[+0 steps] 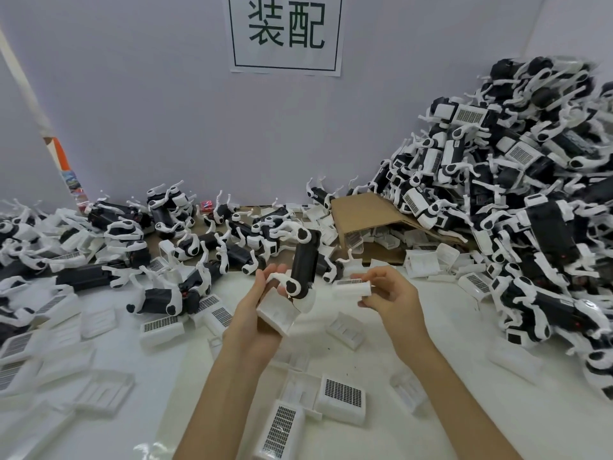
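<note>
Toy dog body [304,260], black, upright at centre, gripped together with one white cover [277,312] by left hand [262,307], fingers curled round both. Right hand [388,293] pinches second cover [351,287] at 3 o'clock, close by. Likely best: square the cover up first, then press evenly. In hand: 1 body, 2 covers; heap [530,194] at 2 o'clock uncountable
</note>
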Demonstrator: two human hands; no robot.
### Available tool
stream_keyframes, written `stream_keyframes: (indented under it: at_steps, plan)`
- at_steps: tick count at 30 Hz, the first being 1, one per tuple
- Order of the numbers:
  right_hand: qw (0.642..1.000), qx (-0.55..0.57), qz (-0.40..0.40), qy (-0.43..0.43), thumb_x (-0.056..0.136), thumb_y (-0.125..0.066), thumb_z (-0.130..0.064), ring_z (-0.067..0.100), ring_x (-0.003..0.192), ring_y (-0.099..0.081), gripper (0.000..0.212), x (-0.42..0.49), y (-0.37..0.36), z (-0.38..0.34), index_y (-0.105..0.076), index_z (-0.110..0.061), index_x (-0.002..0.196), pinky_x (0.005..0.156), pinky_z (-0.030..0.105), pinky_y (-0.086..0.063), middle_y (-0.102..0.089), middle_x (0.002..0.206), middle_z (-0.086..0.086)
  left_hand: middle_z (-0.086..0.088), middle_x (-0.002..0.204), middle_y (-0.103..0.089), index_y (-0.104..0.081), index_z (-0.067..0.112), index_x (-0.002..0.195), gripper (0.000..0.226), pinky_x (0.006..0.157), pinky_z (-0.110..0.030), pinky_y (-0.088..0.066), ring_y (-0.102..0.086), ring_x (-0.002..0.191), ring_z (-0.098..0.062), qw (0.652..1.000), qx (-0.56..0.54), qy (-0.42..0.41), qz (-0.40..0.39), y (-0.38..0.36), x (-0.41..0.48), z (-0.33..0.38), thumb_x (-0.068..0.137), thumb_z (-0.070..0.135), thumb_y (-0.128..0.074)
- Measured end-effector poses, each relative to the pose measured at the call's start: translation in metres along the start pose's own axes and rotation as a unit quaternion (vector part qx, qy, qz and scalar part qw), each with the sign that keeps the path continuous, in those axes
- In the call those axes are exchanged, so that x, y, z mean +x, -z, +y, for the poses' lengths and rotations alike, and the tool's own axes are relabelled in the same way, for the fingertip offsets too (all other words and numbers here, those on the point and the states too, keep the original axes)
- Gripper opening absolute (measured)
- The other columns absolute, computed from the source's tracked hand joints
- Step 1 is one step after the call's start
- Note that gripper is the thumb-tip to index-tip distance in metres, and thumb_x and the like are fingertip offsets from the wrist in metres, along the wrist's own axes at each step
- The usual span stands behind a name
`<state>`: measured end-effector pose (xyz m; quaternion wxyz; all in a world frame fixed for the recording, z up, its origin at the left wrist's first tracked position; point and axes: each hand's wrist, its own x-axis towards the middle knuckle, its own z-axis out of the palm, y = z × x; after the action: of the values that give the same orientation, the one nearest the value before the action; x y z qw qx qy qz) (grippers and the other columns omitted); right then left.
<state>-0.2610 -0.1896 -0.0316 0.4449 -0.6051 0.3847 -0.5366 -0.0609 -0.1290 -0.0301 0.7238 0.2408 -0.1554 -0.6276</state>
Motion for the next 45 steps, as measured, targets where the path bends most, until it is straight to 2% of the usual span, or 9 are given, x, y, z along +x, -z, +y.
stream_keyframes:
  at_steps: [5,9,11,15,21,27,35,41,45]
  plan:
    - [0.959,0.252,-0.034,-0.124,0.075,-0.033,0.021,0.030,0.102,-0.066,0.039,0.002,0.003,-0.004,-0.061,-0.004,0.088,0.085,0.035,-0.054,-0.071,0.106,0.016,0.002,0.091,-0.077,-0.081,0.015,0.083,0.023,0.058,-0.022,-0.059,-0.068,0.059,-0.005,0.998,-0.045,0.028,0.023,0.000,-0.002,0.000,0.082,0.030,-0.063]
    - [0.929,0.327,-0.046,-0.168,0.077,-0.060,0.004,0.026,0.093,-0.069,0.015,0.002,0.003,-0.008,-0.061,-0.009,0.085,0.079,0.032,-0.058,-0.074,0.100,0.013,0.001,0.087,-0.071,-0.072,0.014,0.097,0.018,0.053,-0.022,-0.057,-0.065,0.057,-0.005,0.996,-0.050,0.062,0.042,0.002,0.000,-0.001,0.092,0.029,-0.063]
    - [0.927,0.331,-0.056,-0.165,0.071,-0.065,0.003,0.023,0.086,-0.073,0.023,0.002,0.003,-0.009,-0.059,-0.010,0.090,0.073,0.029,-0.061,-0.075,0.098,0.012,0.001,0.088,-0.069,-0.074,0.014,0.094,0.021,0.054,-0.022,-0.058,-0.065,0.057,-0.005,0.995,-0.045,0.080,0.043,0.003,0.002,-0.002,0.097,0.030,-0.060]
    - [0.934,0.328,-0.079,-0.114,0.070,-0.066,0.007,0.021,0.083,-0.072,0.033,0.001,0.003,-0.010,-0.061,-0.011,0.098,0.068,0.026,-0.059,-0.074,0.096,0.009,0.000,0.096,-0.076,-0.073,0.012,0.106,0.021,0.055,-0.024,-0.059,-0.068,0.061,-0.007,0.992,-0.027,0.116,0.033,0.002,0.000,-0.003,0.098,0.027,-0.060]
    - [0.953,0.284,-0.096,-0.042,0.068,-0.071,0.001,0.018,0.093,-0.069,0.029,-0.001,0.004,-0.012,-0.073,-0.025,0.081,0.079,0.024,-0.056,-0.075,0.104,0.010,-0.005,0.103,-0.077,-0.080,0.008,0.086,0.024,0.063,-0.033,-0.061,-0.074,0.070,-0.015,0.990,0.007,0.142,-0.006,-0.006,-0.007,-0.007,0.092,0.024,-0.063]
    - [0.968,0.229,-0.103,0.001,0.068,-0.073,-0.001,0.017,0.095,-0.067,0.024,-0.001,0.004,-0.011,-0.075,-0.017,0.086,0.081,0.024,-0.055,-0.073,0.100,0.007,-0.008,0.103,-0.077,-0.080,0.005,0.084,0.020,0.055,-0.031,-0.060,-0.074,0.066,-0.016,0.990,0.013,0.143,-0.010,-0.009,-0.009,-0.009,0.083,0.020,-0.067]
    - [0.991,0.134,-0.018,0.003,0.075,-0.075,0.008,0.011,0.098,-0.066,0.029,0.003,0.002,0.000,-0.069,-0.012,0.096,0.089,0.030,-0.055,-0.072,0.094,-0.006,-0.006,0.102,-0.077,-0.082,0.008,0.082,0.024,0.052,-0.026,-0.058,-0.070,0.058,-0.013,0.990,0.030,0.139,-0.012,-0.008,-0.007,-0.013,0.089,0.023,-0.064]
    - [0.994,0.083,-0.010,-0.075,0.089,-0.072,-0.012,0.008,0.084,-0.068,0.014,-0.001,-0.008,0.002,-0.069,-0.018,0.100,0.065,0.022,-0.054,-0.071,0.096,-0.005,-0.005,0.104,-0.076,-0.079,0.010,0.092,0.022,0.068,-0.032,-0.062,-0.074,0.074,-0.016,0.994,0.019,0.108,-0.009,-0.005,-0.003,-0.015,0.090,0.026,-0.064]
    - [0.995,-0.027,-0.050,-0.087,0.102,-0.056,-0.029,0.011,0.053,-0.061,0.011,-0.010,-0.022,0.001,-0.063,-0.021,0.103,0.041,0.026,-0.045,-0.069,0.082,-0.002,-0.001,0.091,-0.073,-0.082,0.017,0.086,0.024,0.074,-0.032,-0.059,-0.072,0.075,-0.015,0.997,0.036,0.067,-0.024,-0.003,0.000,-0.016,0.088,0.033,-0.063]
